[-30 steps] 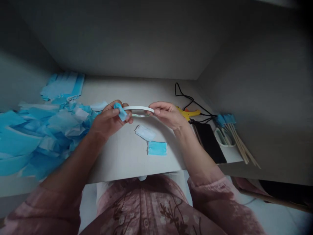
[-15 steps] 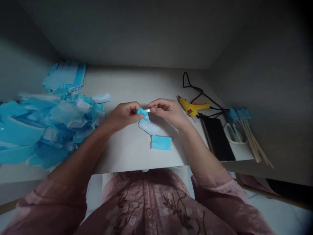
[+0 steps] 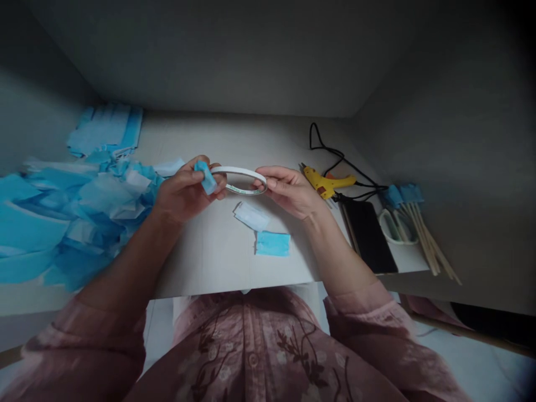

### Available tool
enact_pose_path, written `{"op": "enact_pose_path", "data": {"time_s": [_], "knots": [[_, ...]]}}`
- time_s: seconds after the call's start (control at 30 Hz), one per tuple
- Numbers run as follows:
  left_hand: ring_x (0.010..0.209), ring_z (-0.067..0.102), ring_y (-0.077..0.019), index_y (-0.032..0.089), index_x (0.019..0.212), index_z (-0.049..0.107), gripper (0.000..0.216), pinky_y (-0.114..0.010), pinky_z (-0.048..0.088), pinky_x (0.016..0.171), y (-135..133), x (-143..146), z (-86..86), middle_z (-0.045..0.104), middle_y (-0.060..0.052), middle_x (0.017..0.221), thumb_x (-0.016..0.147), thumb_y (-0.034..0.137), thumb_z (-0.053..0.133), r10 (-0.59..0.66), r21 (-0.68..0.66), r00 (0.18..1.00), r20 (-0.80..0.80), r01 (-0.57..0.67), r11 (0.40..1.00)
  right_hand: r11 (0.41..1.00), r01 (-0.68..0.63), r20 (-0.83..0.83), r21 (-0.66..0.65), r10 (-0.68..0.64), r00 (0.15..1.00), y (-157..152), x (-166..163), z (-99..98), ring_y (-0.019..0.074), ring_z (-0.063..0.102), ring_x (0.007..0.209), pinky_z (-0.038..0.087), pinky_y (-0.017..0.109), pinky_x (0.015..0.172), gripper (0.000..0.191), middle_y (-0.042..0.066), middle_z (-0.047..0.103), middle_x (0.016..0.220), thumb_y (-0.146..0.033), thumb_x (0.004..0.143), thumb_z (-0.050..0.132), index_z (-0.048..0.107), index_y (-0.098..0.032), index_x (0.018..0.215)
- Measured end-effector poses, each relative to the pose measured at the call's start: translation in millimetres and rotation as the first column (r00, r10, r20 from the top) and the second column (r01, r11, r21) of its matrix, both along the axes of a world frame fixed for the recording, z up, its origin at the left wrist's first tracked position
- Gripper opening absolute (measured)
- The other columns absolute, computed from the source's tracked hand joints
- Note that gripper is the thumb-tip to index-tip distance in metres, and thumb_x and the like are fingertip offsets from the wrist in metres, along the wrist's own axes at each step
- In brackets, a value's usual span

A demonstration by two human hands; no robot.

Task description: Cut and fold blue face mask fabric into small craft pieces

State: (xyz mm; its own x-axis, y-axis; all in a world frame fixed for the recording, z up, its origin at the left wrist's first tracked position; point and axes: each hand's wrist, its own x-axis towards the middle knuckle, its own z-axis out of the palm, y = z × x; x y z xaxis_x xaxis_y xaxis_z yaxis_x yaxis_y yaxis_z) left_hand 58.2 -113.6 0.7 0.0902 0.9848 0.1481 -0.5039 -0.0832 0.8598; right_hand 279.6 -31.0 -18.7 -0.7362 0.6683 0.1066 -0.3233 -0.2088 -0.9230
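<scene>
My left hand [image 3: 182, 190] is closed, pinching a small folded blue piece of mask fabric [image 3: 206, 178] between thumb and finger. Its other fingers bear on the left side of a narrow roll of white tape [image 3: 238, 170]. My right hand [image 3: 288, 188] grips the right side of that roll with thumb and fingers. The ring is held tilted above the table, and green print shows on its inner face. Below it lie a pale fabric piece [image 3: 251, 216] and a flat blue fabric rectangle [image 3: 273, 244], their edges close together.
A heap of blue and white fabric scraps [image 3: 96, 206] covers the left side, with a stack of mask sheets [image 3: 104, 129] behind. At right lie a yellow glue gun [image 3: 329, 181] with a black cord, a dark phone [image 3: 368, 237], a white container [image 3: 397, 228] and blue-tipped wooden sticks [image 3: 427, 240].
The tape roll now shows between both hands; before, only a short white bit was visible. My left hand has moved left with the blue piece, away from the pale piece on the table.
</scene>
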Motion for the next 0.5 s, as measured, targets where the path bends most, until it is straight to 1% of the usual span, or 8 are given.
{"op": "enact_pose_path", "data": {"time_s": [0.1, 0.17, 0.23, 0.27, 0.33, 0.4, 0.5], "knots": [[0.060, 0.051, -0.0141, 0.021, 0.064, 0.045, 0.051, -0.027, 0.045, 0.056, 0.2, -0.5, -0.4, 0.044, 0.002, 0.059, 0.060, 0.045, 0.089, 0.025, -0.035, 0.998, -0.066, -0.028, 0.999, 1.000, 0.007, 0.003, 0.003, -0.007, 1.000, 0.1, -0.7, 0.6, 0.0130, 0.070, 0.085, 0.053, 0.031, 0.093, 0.027, -0.001, 0.078, 0.087, -0.037, 0.071, 0.088, 0.081, -0.026, 0.095], [0.061, 0.053, -0.0147, 0.021, 0.063, 0.046, 0.051, -0.028, 0.047, 0.056, 0.4, -1.5, -1.7, 0.046, 0.002, 0.060, 0.058, 0.045, 0.090, 0.044, -0.054, 0.993, -0.106, -0.050, 0.997, 1.000, 0.014, 0.013, 0.013, -0.014, 1.000, 0.7, -0.6, 0.8, 0.0127, 0.069, 0.082, 0.053, 0.029, 0.089, 0.026, -0.001, 0.077, 0.084, -0.037, 0.071, 0.088, 0.081, -0.025, 0.092], [0.063, 0.056, -0.0154, 0.021, 0.064, 0.051, 0.046, -0.028, 0.047, 0.058, 0.6, -3.0, -3.9, 0.054, 0.000, 0.065, 0.061, 0.046, 0.089, 0.054, -0.037, 0.983, -0.175, -0.062, 0.997, 0.999, 0.037, 0.034, 0.031, -0.038, 0.999, 1.1, -0.4, 1.0, 0.0122, 0.067, 0.079, 0.053, 0.028, 0.085, 0.025, -0.001, 0.075, 0.080, -0.038, 0.070, 0.089, 0.080, -0.024, 0.089], [0.065, 0.058, -0.0156, 0.020, 0.065, 0.055, 0.042, -0.028, 0.048, 0.059, 0.5, -3.6, -5.1, 0.060, -0.002, 0.070, 0.063, 0.045, 0.088, 0.064, -0.013, 0.969, -0.239, -0.069, 0.998, 0.997, 0.053, 0.050, 0.051, -0.055, 0.997, 1.1, -0.3, 1.1, 0.0119, 0.066, 0.078, 0.052, 0.028, 0.084, 0.024, -0.001, 0.074, 0.079, -0.038, 0.071, 0.088, 0.079, -0.023, 0.087], [0.070, 0.061, -0.0156, 0.019, 0.069, 0.062, 0.033, -0.027, 0.048, 0.062, -0.3, -3.9, -7.0, 0.068, -0.005, 0.084, 0.069, 0.040, 0.086, 0.092, 0.046, 0.912, -0.400, -0.081, 0.996, 0.989, 0.081, 0.087, 0.121, -0.092, 0.992, 0.5, -0.5, 1.7, 0.0115, 0.063, 0.076, 0.051, 0.028, 0.082, 0.023, -0.001, 0.072, 0.078, -0.038, 0.072, 0.087, 0.077, -0.021, 0.085], [0.075, 0.062, -0.0162, 0.018, 0.072, 0.065, 0.025, -0.027, 0.048, 0.064, -2.1, -2.0, -7.5, 0.072, -0.007, 0.092, 0.072, 0.035, 0.084, 0.100, 0.085, 0.840, -0.533, -0.064, 0.994, 0.972, 0.092, 0.129, 0.215, -0.121, 0.984, -1.0, -1.2, 2.7, 0.0111, 0.061, 0.076, 0.049, 0.027, 0.079, 0.023, -0.001, 0.070, 0.079, -0.038, 0.075, 0.085, 0.075, -0.019, 0.084], [0.077, 0.063, -0.0192, 0.020, 0.072, 0.065, 0.020, -0.030, 0.049, 0.067, -5.4, 3.6, -6.5, 0.073, -0.007, 0.089, 0.075, 0.034, 0.079, 0.074, 0.100, 0.767, -0.638, -0.013, 0.995, 0.934, 0.125, 0.166, 0.335, -0.190, 0.968, -4.4, -2.3, 5.3, 0.0111, 0.058, 0.074, 0.046, 0.027, 0.074, 0.021, 0.000, 0.068, 0.079, -0.038, 0.079, 0.081, 0.074, -0.019, 0.083]]}}
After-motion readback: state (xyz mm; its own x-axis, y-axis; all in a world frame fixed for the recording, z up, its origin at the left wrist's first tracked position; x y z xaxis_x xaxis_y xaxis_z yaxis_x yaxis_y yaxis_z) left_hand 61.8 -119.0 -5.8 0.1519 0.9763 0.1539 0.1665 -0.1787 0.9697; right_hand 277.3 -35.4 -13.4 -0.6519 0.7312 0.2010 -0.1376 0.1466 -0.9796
